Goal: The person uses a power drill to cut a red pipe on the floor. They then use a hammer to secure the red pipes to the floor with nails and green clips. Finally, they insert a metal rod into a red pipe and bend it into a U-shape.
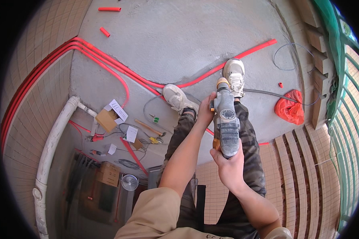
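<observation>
I hold a dusty grey rotary hammer drill (227, 115) out in front of me over the concrete floor, its orange nose pointing away from me, near my right shoe (235, 75). My left hand (206, 110) is closed on the drill's left side, toward its front. Around the rear of the tool my right hand (229, 166) is wrapped, with the thumb on the left. Most fingers of both hands are hidden by the drill's body. Whether a bit sits in the nose I cannot tell. Just beyond my shoes runs a red conduit pipe (205, 74).
Several red pipes (48, 59) climb the left wall beside a white drainpipe (54, 143). An opened cardboard box (106, 120), a hammer (149, 127) and tangled cables lie left of my legs. A red plastic bag (290, 108) and a grey cable (263, 92) are on the right, near green railings (353, 119).
</observation>
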A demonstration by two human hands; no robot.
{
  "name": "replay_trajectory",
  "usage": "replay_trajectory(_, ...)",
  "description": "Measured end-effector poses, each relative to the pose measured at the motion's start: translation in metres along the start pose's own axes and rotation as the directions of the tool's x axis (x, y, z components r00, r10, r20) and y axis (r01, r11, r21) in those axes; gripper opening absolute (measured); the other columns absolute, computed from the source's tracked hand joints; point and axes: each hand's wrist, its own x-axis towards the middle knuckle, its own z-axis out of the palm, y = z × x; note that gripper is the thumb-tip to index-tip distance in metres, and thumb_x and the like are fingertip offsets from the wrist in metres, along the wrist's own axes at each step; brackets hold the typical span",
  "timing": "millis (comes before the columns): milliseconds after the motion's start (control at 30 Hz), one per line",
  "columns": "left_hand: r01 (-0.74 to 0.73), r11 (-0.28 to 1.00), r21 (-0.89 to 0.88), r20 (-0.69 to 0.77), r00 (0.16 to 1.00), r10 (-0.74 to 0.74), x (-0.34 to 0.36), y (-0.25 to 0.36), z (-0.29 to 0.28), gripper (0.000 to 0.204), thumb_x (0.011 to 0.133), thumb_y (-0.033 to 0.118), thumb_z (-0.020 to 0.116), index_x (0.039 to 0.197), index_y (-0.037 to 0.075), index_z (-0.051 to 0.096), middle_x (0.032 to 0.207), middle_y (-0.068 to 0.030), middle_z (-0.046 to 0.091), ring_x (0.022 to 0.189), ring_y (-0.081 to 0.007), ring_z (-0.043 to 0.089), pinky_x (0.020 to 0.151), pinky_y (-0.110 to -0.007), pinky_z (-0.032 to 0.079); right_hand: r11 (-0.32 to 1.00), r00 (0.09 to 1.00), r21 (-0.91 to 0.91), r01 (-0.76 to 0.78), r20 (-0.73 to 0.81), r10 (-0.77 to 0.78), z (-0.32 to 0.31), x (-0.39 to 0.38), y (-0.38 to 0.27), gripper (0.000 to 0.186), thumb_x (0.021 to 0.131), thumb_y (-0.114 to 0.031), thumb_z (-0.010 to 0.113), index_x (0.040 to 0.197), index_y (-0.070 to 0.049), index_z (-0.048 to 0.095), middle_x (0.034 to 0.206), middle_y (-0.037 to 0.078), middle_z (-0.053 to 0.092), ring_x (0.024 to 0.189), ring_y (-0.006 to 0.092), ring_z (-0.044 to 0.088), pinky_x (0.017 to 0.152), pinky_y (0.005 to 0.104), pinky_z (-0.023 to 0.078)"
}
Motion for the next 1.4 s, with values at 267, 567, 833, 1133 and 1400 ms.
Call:
replay_trajectory(267,0.156,0.983,0.096,-0.092,0.985,-0.147,-0.009,-0.004,-0.008,0.058,0.107,0.05,0.042,0.11,-0.001,0.069,0.093,-0.0148,0.072,0.09,-0.0209,0.066,0.082,-0.035,0.049,0.999,0.999,0.022,-0.038,0.016,0.038,0.012,-0.003,0.005,0.03,0.085,-0.002,0.071,0.109,-0.003,0.052,0.09,0.001,0.058,0.081,0.009,0.052,0.075,0.0268,0.047)
replay_trajectory(567,0.164,0.985,0.05,-0.171,0.973,-0.153,-0.012,-0.002,-0.013,0.065,0.103,0.063,0.034,0.11,0.008,0.069,0.098,-0.022,0.071,0.1,-0.0433,0.066,0.082,-0.049,0.048,0.995,0.999,-0.098,-0.02,0.023,0.022,0.022,-0.006,0.002,0.031,0.085,-0.003,0.072,0.109,-0.003,0.053,0.09,0.002,0.062,0.08,0.0101,0.054,0.075,0.0272,0.048)
replay_trajectory(833,0.197,0.964,0.181,-0.169,0.971,-0.166,0.013,0.027,-0.009,0.065,0.103,0.063,0.032,0.104,0.008,0.067,0.096,-0.0237,0.071,0.098,-0.047,0.064,0.081,-0.054,0.049,0.998,1.0,-0.054,-0.009,-0.021,0.008,0.029,0.02,-0.023,0.016,0.084,0.001,0.07,0.092,-0.003,0.057,0.077,0.0,0.058,0.066,0.0076,0.051,0.062,0.0245,0.042)
replay_trajectory(1133,0.249,0.924,0.291,-0.135,0.967,-0.218,0.031,0.04,-0.002,0.059,0.104,0.059,0.033,0.104,0.01,0.067,0.093,-0.0226,0.071,0.094,-0.0458,0.066,0.078,-0.054,0.049,0.995,0.997,-0.073,0.061,-0.046,-0.065,0.024,0.039,-0.03,0.02,0.084,0.002,0.068,0.102,0.001,0.059,0.075,0.002,0.059,0.06,0.0095,0.054,0.057,0.0248,0.043)
replay_trajectory(1400,0.306,0.889,0.34,-0.165,0.95,-0.264,0.035,0.055,-0.002,0.061,0.103,0.062,0.035,0.1,0.009,0.067,0.091,-0.0231,0.07,0.093,-0.0461,0.066,0.08,-0.054,0.049,0.998,0.999,-0.063,0.011,-0.052,-0.015,0.015,0.045,-0.046,0.028,0.084,0.002,0.067,0.11,0.005,0.057,0.08,0.005,0.062,0.059,0.0118,0.056,0.057,0.026,0.045)
